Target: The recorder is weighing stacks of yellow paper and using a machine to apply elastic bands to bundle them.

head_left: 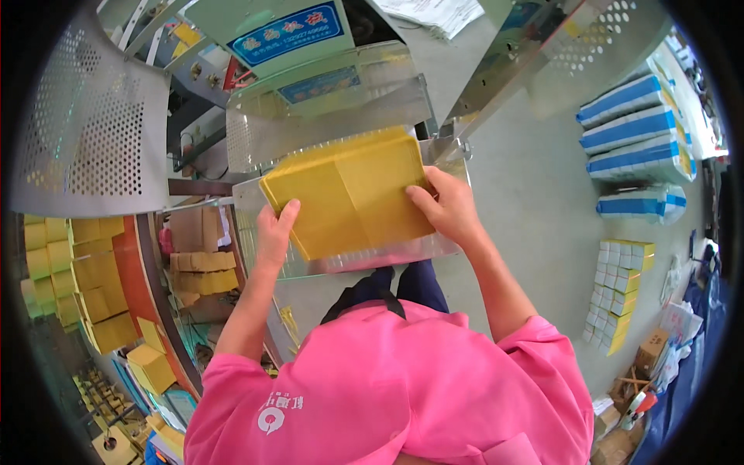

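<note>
Between my hands is a thick stack of yellow paper envelopes [353, 198], tilted slightly, with a seam running down the top one. My left hand [275, 232] grips its left edge, thumb on the upper face. On the right edge, my right hand [449, 205] holds it the same way, fingers hidden beneath. The stack is over a metal tray [418, 246] at the front of a machine; whether it rests on the tray I cannot tell. Just behind it stands a clear plastic guard [325, 101].
A perforated metal panel [93, 132] rises on the left. Yellow stacks [105, 291] fill a rack by the red-edged table [143, 287]. On the right floor lie blue-and-white wrapped bundles [632, 143] and small banded yellow-and-white bundles [616, 291]. White papers [438, 14] lie at the far side.
</note>
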`<action>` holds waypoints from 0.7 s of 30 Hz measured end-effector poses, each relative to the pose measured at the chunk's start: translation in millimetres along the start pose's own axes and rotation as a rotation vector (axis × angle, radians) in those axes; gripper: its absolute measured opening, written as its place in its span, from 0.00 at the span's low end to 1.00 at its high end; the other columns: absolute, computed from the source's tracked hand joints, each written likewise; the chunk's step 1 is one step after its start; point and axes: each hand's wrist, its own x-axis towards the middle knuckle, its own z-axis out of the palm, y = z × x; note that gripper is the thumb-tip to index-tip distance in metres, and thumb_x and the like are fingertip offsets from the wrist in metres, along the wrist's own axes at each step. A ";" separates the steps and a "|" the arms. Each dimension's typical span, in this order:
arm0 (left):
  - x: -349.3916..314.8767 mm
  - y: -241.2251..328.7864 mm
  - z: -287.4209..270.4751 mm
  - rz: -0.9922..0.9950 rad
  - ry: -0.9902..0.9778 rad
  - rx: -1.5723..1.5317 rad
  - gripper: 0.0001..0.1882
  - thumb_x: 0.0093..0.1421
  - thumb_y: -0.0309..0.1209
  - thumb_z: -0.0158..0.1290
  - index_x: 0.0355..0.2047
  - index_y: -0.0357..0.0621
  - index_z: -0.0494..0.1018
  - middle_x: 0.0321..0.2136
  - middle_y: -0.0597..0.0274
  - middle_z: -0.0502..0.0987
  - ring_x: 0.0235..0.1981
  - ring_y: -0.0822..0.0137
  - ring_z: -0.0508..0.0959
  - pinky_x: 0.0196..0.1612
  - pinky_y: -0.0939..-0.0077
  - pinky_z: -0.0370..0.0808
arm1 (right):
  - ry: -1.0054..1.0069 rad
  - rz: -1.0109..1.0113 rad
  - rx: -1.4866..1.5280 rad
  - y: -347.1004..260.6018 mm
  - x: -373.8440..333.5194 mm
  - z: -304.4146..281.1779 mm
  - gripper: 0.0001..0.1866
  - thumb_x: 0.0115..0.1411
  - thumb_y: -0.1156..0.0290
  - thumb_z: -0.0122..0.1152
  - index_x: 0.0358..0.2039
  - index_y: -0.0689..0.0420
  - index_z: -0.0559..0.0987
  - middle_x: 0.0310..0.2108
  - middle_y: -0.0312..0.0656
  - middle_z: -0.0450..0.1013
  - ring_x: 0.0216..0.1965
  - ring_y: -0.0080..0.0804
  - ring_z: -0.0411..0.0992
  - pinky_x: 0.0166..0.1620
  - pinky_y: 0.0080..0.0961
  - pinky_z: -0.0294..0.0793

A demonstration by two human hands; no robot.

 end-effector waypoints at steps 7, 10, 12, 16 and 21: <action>-4.0 -19.0 -7.5 -0.405 0.053 0.011 0.27 0.64 0.50 0.47 0.51 0.39 0.72 0.44 0.63 0.76 0.43 0.72 0.75 0.43 0.73 0.73 | -0.114 0.216 -0.060 30.5 8.9 5.4 0.22 0.62 0.55 0.54 0.48 0.60 0.77 0.30 0.38 0.75 0.27 0.24 0.72 0.31 0.24 0.72; -10.2 -13.9 -16.5 -0.498 0.074 -0.062 0.30 0.65 0.56 0.42 0.51 0.42 0.72 0.45 0.64 0.76 0.44 0.72 0.75 0.42 0.73 0.72 | -0.121 0.335 0.342 46.3 3.0 3.2 0.22 0.65 0.54 0.53 0.51 0.58 0.76 0.30 0.34 0.74 0.27 0.20 0.70 0.29 0.21 0.71; -12.5 -14.7 -21.0 -0.535 0.126 -0.065 0.32 0.65 0.58 0.40 0.52 0.44 0.72 0.46 0.64 0.76 0.45 0.72 0.75 0.41 0.74 0.72 | -0.091 0.314 0.383 49.8 2.8 6.3 0.20 0.66 0.58 0.51 0.51 0.56 0.77 0.32 0.33 0.74 0.27 0.17 0.69 0.30 0.18 0.71; -13.5 -22.1 -9.7 -0.524 0.174 -0.046 0.31 0.65 0.58 0.38 0.52 0.46 0.71 0.41 0.68 0.76 0.41 0.73 0.75 0.39 0.78 0.71 | -0.010 0.257 0.388 58.4 -0.7 19.4 0.19 0.67 0.60 0.51 0.51 0.58 0.77 0.34 0.34 0.74 0.31 0.17 0.69 0.34 0.17 0.70; -16.8 -43.9 -11.9 -0.369 0.195 0.029 0.25 0.67 0.49 0.44 0.51 0.40 0.71 0.41 0.64 0.75 0.40 0.73 0.74 0.41 0.79 0.70 | 0.131 0.224 0.502 64.6 3.7 36.7 0.16 0.67 0.62 0.50 0.45 0.62 0.76 0.37 0.33 0.73 0.37 0.19 0.68 0.43 0.18 0.68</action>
